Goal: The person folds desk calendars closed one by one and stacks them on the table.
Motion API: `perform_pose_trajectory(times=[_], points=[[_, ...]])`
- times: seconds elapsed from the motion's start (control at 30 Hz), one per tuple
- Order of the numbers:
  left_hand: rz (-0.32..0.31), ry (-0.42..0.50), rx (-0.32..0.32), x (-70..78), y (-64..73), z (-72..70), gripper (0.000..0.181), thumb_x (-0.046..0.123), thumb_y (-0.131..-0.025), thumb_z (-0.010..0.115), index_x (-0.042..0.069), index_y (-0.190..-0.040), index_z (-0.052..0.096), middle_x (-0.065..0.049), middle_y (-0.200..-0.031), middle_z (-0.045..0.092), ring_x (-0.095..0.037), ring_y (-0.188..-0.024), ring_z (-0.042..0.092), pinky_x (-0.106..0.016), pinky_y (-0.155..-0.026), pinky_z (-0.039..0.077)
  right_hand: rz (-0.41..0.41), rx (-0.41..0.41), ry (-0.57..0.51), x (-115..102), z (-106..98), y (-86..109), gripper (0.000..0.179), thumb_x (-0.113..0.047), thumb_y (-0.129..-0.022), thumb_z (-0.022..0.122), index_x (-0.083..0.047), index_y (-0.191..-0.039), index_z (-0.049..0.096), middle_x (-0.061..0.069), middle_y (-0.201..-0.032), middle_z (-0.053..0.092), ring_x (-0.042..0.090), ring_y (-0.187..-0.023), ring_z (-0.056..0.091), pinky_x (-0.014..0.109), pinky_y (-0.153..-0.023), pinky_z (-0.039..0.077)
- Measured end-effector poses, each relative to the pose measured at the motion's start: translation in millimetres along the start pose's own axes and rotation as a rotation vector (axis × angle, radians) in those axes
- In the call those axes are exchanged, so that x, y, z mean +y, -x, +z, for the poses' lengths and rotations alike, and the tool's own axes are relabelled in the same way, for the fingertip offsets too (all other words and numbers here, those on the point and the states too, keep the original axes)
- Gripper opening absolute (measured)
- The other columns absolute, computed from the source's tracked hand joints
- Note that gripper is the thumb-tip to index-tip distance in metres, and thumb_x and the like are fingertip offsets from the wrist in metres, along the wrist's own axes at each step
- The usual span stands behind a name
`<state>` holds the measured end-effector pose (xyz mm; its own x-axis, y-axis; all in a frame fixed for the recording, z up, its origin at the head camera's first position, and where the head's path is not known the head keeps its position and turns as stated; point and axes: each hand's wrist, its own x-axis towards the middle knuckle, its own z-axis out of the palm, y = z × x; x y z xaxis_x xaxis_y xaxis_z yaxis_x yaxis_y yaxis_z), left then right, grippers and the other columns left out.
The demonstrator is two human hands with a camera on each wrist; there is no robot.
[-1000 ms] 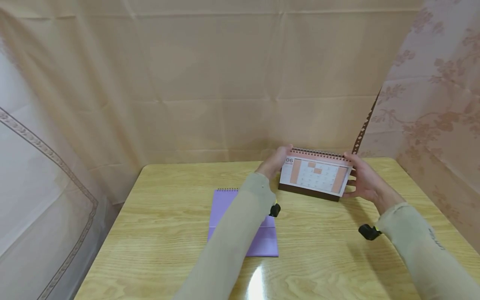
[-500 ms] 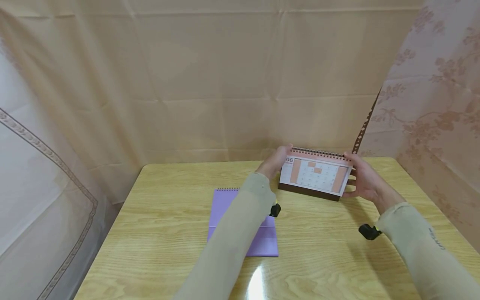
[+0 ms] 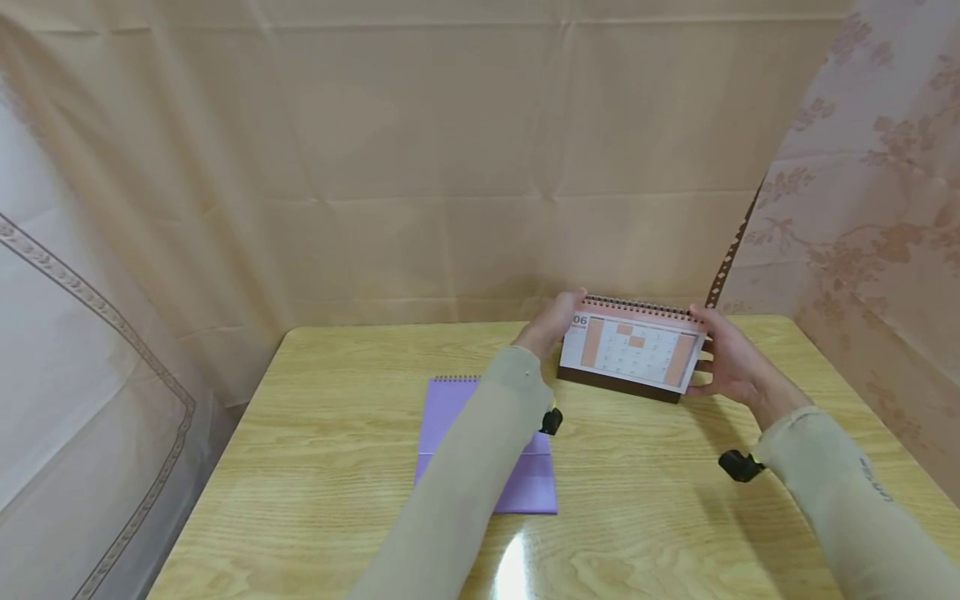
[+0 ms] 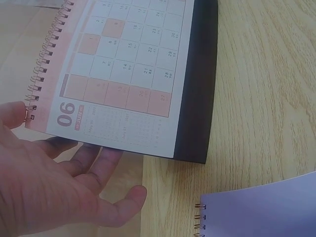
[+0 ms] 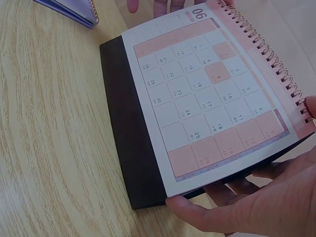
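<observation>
1. Our left hand (image 3: 551,327) holds one end of the desk calendar (image 3: 632,352), its thumb at the coil binding (image 3: 641,308).
2. Our right hand (image 3: 727,358) grips the other end, thumb by the coils, fingers along the side edge.
3. The calendar, open at 06, leans back with its coils uppermost, towards the desk's far right; we cannot tell whether its dark stand (image 3: 618,385) touches the wood.
4. We judge the step in hand to be steadying or placing the calendar; the next move calls for both ends kept even and the stand firmly seated before any release.
5. Nearer us, a purple notebook (image 3: 444,417) lies on the desk (image 3: 315,433), partly hidden by our left sleeve (image 3: 472,458).
6. We see no container.
</observation>
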<state>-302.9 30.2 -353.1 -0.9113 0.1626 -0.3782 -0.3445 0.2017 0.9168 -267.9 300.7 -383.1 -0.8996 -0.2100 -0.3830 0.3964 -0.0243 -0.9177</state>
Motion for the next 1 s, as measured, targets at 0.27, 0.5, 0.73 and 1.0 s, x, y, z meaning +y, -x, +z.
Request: perform_pose_trajectory(times=[0.27,0.5,0.73,1.0], points=[[-0.001,-0.004,-0.001,-1.6,-2.9,-0.3,0.049,0.060,-0.101,0.040,0.019,-0.103,0.066,-0.006,-0.101,0.066,-0.024,-0.101,0.058,-0.053,-0.111,0.034,0.000,0.001,0.007,-0.6,0.9,-0.2,0.045,-0.068,-0.099,0.041,-0.032,-0.124,0.035,0.008,-0.133,0.031,0.033,-0.120,0.035,0.066,-0.094,0.039],[0.004,-0.006,0.000,-1.2,-3.0,0.7,0.047,0.059,-0.101,0.040,0.020,-0.107,0.066,-0.004,-0.102,0.066,-0.023,-0.102,0.059,-0.052,-0.109,0.036,-0.004,0.010,-0.011,-0.2,0.8,0.6,0.042,-0.067,-0.099,0.042,-0.034,-0.123,0.033,0.008,-0.133,0.031,0.033,-0.121,0.033,0.071,-0.096,0.036],[0.049,0.027,0.004,1.4,-0.2,1.7,0.043,0.052,-0.103,0.042,0.018,-0.104,0.067,-0.006,-0.101,0.068,-0.025,-0.101,0.061,-0.049,-0.104,0.040,-0.014,0.042,-0.059,-1.8,2.4,1.0,0.049,-0.065,-0.099,0.047,-0.037,-0.134,0.027,0.005,-0.132,0.032,0.028,-0.122,0.032,0.076,-0.104,0.026],[0.116,0.006,-0.002,4.4,0.8,1.1,0.039,0.042,-0.105,0.042,0.015,-0.125,0.063,-0.003,-0.103,0.065,-0.022,-0.103,0.058,-0.047,-0.108,0.038,-0.027,0.055,-0.092,-2.3,2.9,1.8,0.039,-0.061,-0.100,0.049,-0.038,-0.125,0.030,0.003,-0.130,0.031,0.025,-0.120,0.031,0.077,-0.107,0.021]])
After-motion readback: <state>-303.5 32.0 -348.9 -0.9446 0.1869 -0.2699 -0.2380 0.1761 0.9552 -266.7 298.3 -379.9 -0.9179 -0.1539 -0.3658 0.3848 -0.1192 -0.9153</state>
